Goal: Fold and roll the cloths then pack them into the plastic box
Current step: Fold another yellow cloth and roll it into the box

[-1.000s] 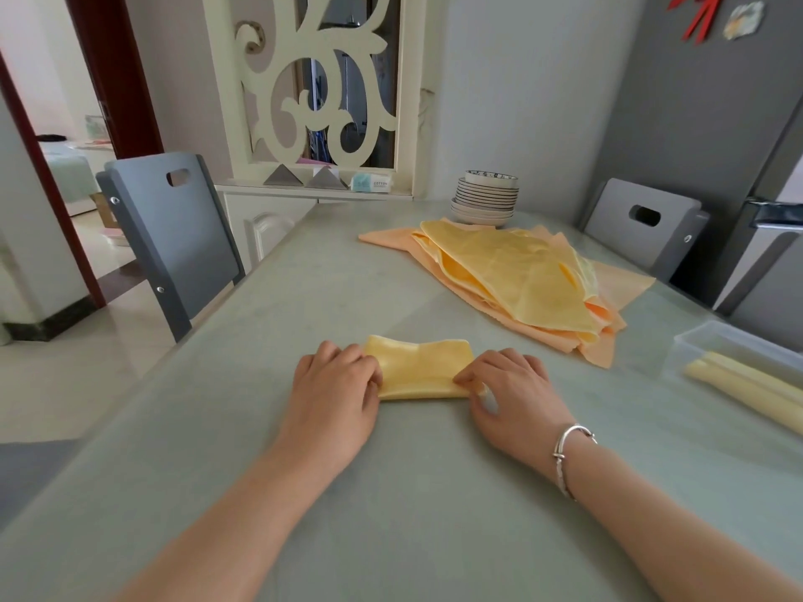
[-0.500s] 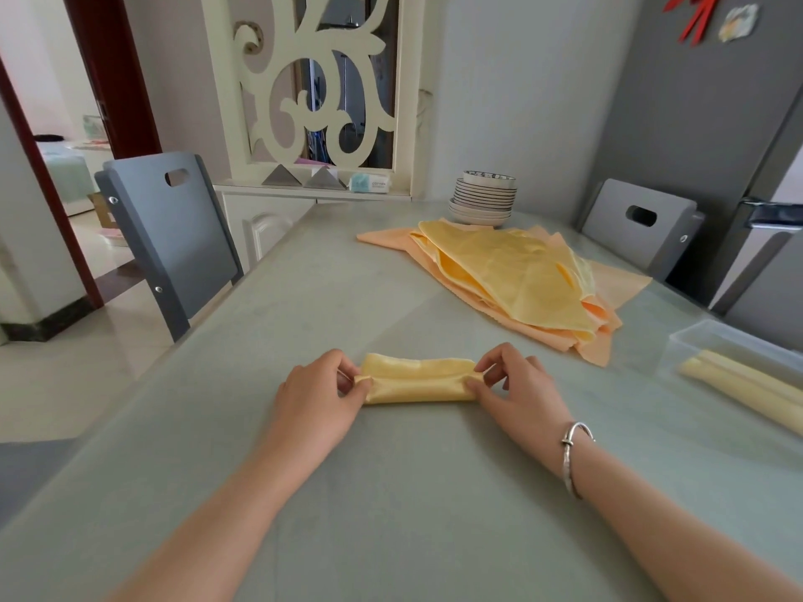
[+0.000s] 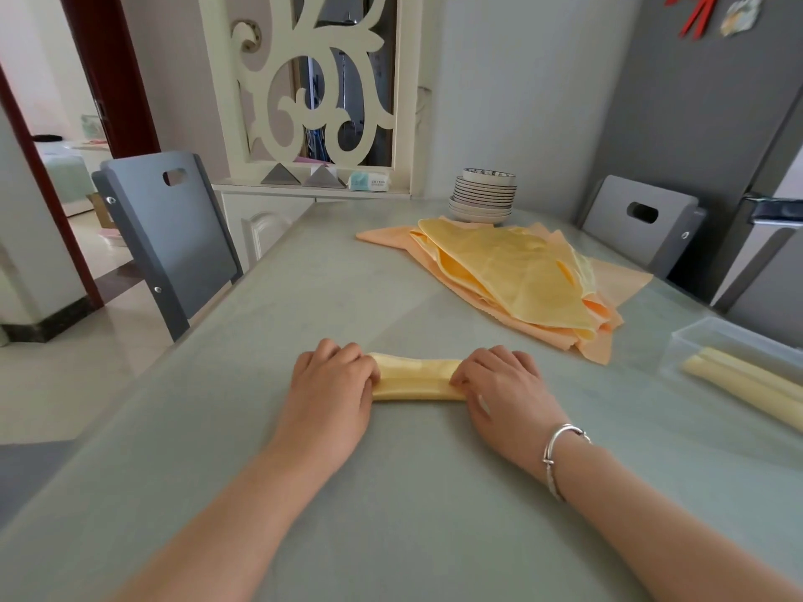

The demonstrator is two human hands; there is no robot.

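My left hand [image 3: 332, 386] and right hand [image 3: 499, 384] curl over the ends of the rolled yellow cloth [image 3: 415, 380], gripping it on the table [image 3: 391, 514].

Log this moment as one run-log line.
step: rolling | left hand, right hand: grip yellow cloth ends | plastic box: two rolls inside | pile: waiting

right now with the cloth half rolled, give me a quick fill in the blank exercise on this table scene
1. The left hand and right hand grip the two ends of a rolled ____ cloth.
2. The clear plastic box already holds ____ pale rolled cloths.
3. The stack of white bowls stands just behind the loose ____ of yellow and orange cloths.
4. A silver bracelet sits on the ____ wrist.

Missing words: yellow; two; pile; right
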